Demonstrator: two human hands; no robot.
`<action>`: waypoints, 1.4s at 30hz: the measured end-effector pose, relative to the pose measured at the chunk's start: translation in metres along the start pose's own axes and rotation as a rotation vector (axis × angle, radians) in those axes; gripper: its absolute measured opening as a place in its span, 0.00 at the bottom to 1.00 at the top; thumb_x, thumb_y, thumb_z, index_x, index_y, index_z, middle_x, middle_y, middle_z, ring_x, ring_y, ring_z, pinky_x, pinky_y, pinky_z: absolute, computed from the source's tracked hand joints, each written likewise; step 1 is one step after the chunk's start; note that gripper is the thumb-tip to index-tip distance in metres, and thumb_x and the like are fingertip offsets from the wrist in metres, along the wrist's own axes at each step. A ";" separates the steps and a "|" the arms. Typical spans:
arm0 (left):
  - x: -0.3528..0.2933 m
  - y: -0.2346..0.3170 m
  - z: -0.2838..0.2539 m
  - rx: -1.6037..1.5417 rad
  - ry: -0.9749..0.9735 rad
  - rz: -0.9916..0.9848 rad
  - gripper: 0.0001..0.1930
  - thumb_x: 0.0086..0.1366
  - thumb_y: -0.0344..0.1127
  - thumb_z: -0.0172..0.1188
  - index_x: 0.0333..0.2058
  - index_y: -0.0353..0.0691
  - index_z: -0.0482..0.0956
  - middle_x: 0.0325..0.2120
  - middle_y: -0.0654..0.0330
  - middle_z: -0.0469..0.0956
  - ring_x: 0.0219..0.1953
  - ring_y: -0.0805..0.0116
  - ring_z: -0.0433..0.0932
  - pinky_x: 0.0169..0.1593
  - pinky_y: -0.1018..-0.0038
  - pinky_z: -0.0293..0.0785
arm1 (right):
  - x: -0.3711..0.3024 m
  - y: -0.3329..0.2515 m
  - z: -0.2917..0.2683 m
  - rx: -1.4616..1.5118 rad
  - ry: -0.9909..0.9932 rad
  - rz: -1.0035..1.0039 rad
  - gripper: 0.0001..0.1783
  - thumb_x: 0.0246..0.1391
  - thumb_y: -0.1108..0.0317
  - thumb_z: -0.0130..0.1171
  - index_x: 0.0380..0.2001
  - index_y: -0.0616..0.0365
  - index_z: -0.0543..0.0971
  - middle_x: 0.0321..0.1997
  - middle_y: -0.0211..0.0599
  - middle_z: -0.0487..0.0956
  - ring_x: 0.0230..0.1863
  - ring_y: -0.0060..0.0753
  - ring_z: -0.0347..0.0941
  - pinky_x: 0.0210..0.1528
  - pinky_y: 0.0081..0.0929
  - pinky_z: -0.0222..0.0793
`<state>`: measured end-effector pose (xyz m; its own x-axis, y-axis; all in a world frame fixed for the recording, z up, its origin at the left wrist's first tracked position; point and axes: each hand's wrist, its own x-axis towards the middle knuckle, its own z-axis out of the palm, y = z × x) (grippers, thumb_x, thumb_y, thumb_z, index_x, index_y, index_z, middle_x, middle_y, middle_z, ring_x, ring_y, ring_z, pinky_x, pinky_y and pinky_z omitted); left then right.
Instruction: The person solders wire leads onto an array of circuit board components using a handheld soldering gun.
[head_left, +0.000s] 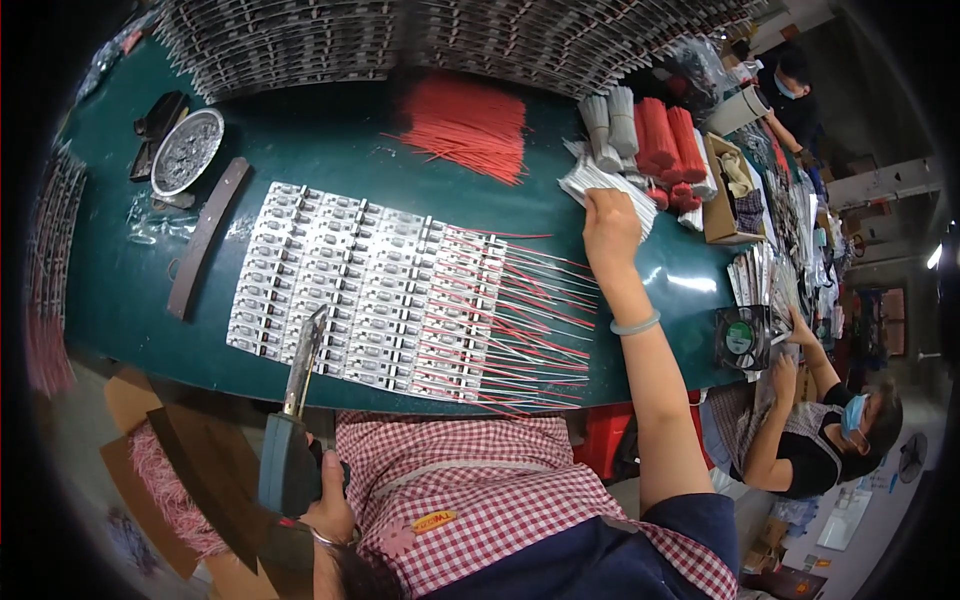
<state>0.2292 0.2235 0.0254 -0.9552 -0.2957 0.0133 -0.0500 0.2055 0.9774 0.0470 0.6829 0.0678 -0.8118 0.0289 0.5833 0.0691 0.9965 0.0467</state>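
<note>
A soldering gun (285, 455) with a blue-grey body is in my left hand (332, 505), its long metal tip angled up over the panel of small white circuit boards (345, 285). Rows of red and white wires (540, 335) stick out from the panel's right side. Farther right, my right hand (612, 225) is closed, its fingertips pinched on the pile of loose white wires (585, 182). How many wires are between those fingers is hidden. Loose red wires (465, 130) lie spread behind the panel.
A silver bowl (188, 152) and a dark bar (208, 238) lie at left. Bundled red wires (668, 140) and an open cardboard box (727, 190) stand at right. Stacked boards (290, 50) line the back. A co-worker (800, 440) works near a small fan (741, 338).
</note>
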 end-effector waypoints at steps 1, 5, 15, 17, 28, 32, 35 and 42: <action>-0.001 -0.001 0.000 0.010 0.008 -0.007 0.18 0.66 0.22 0.63 0.55 0.28 0.76 0.45 0.56 0.80 0.25 0.78 0.70 0.27 0.79 0.66 | 0.000 -0.001 0.000 0.012 -0.008 -0.003 0.06 0.53 0.74 0.65 0.36 0.58 0.83 0.36 0.42 0.80 0.40 0.49 0.76 0.44 0.42 0.72; 0.000 -0.002 0.002 -0.022 0.006 0.013 0.20 0.65 0.20 0.63 0.56 0.29 0.76 0.47 0.55 0.80 0.26 0.78 0.71 0.27 0.79 0.67 | 0.010 -0.003 -0.014 -0.042 0.029 -0.058 0.06 0.57 0.76 0.57 0.35 0.54 0.81 0.35 0.40 0.78 0.40 0.47 0.75 0.42 0.42 0.71; 0.005 -0.008 -0.004 -0.034 -0.043 0.058 0.23 0.63 0.18 0.62 0.57 0.31 0.73 0.51 0.54 0.78 0.26 0.76 0.72 0.27 0.77 0.69 | 0.070 -0.055 -0.079 -0.440 -0.377 -0.538 0.08 0.44 0.77 0.60 0.30 0.57 0.82 0.32 0.38 0.76 0.39 0.42 0.77 0.40 0.34 0.75; 0.004 -0.007 -0.007 -0.099 -0.062 0.026 0.25 0.62 0.16 0.61 0.59 0.32 0.71 0.53 0.52 0.77 0.27 0.76 0.72 0.27 0.77 0.69 | 0.070 -0.066 -0.063 -0.460 -0.384 -0.592 0.04 0.42 0.76 0.62 0.25 0.57 0.82 0.32 0.37 0.77 0.40 0.40 0.77 0.39 0.33 0.76; 0.003 0.035 -0.022 -0.737 0.050 -0.427 0.29 0.58 0.25 0.66 0.60 0.36 0.69 0.50 0.50 0.76 0.26 0.71 0.75 0.26 0.77 0.72 | 0.061 -0.101 -0.070 -0.144 -0.398 -0.528 0.08 0.42 0.80 0.60 0.29 0.61 0.82 0.35 0.43 0.78 0.42 0.45 0.77 0.41 0.39 0.76; -0.004 0.037 -0.025 -0.678 0.058 -0.441 0.29 0.58 0.24 0.66 0.58 0.36 0.70 0.48 0.51 0.77 0.27 0.69 0.76 0.27 0.75 0.74 | 0.012 -0.168 -0.082 0.487 -0.261 -0.542 0.18 0.44 0.83 0.57 0.42 0.62 0.81 0.38 0.42 0.78 0.40 0.44 0.76 0.38 0.38 0.74; -0.011 0.039 -0.028 -0.577 0.046 -0.447 0.28 0.58 0.21 0.65 0.57 0.34 0.70 0.47 0.51 0.77 0.27 0.68 0.76 0.27 0.74 0.74 | -0.026 -0.214 -0.087 0.706 -0.302 -0.556 0.20 0.43 0.80 0.59 0.44 0.62 0.81 0.39 0.40 0.78 0.37 0.41 0.76 0.35 0.35 0.74; -0.029 0.030 -0.036 0.043 -0.145 -0.070 0.18 0.64 0.26 0.67 0.52 0.30 0.78 0.42 0.55 0.82 0.37 0.66 0.81 0.43 0.70 0.78 | -0.059 -0.240 -0.073 0.710 -0.316 -0.577 0.21 0.43 0.78 0.61 0.44 0.69 0.80 0.38 0.43 0.77 0.36 0.40 0.73 0.35 0.32 0.73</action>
<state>0.2656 0.2042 0.0619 -0.9808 -0.1739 -0.0882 -0.1274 0.2295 0.9649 0.1204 0.4365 0.0813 -0.7365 -0.5632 0.3747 -0.6714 0.6760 -0.3037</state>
